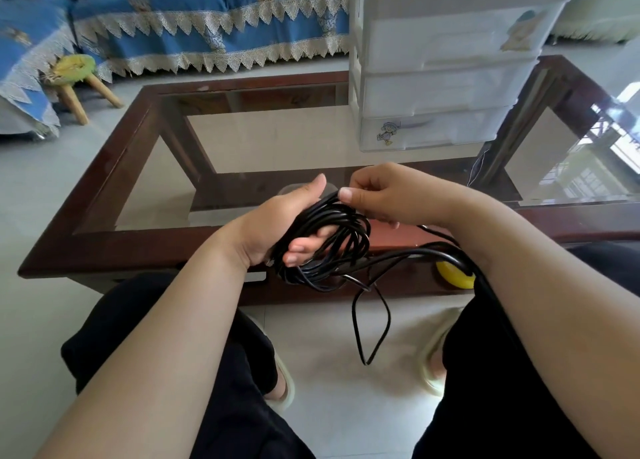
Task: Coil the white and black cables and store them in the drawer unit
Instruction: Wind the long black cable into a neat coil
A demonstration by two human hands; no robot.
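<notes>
Left hand (277,223) grip grasps the coiled black cable (329,244); right hand (384,195) grip pinches its top strand above the counter (104,240).

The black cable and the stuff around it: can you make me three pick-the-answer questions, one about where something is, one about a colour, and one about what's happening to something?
1. Where does the drawer unit stand?
A. on the floor
B. on the glass table
C. on the sofa

2. What colour is the seat of the little stool?
A. red
B. purple
C. yellow-green

3. How is the black cable right now?
A. fully coiled in a drawer
B. partly coiled, a loose loop hanging down
C. lying straight on the table

Answers: 1 B, its base sits on the tabletop. 2 C, the round seat shows yellow-green. 3 B, the left hand holds the loops, the right hand pinches a strand, and a tail dangles.
</notes>
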